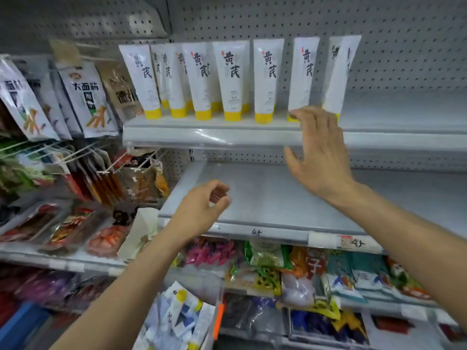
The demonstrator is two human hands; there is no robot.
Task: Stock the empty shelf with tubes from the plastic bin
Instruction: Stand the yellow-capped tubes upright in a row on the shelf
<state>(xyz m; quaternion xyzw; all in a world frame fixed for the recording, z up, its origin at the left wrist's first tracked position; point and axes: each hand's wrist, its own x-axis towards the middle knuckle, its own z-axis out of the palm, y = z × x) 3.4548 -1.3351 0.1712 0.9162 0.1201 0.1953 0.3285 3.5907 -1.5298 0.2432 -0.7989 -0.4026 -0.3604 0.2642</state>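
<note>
Tubes (231, 79) line the shelf (202, 136) at 12 o'clock. Right hand (318, 152), fingers spread, touches one's cap; left hand (199, 210) is loosely curled, empty. Next, probably: fetch more from the bin (211, 334) at 6 o'clock.

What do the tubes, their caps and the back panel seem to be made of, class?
The tubes look like soft, glossy white plastic: flat crimped tops. The caps seem hard, smooth yellow plastic. The back panel is probably matte grey painted metal: rows of punched holes.
</note>
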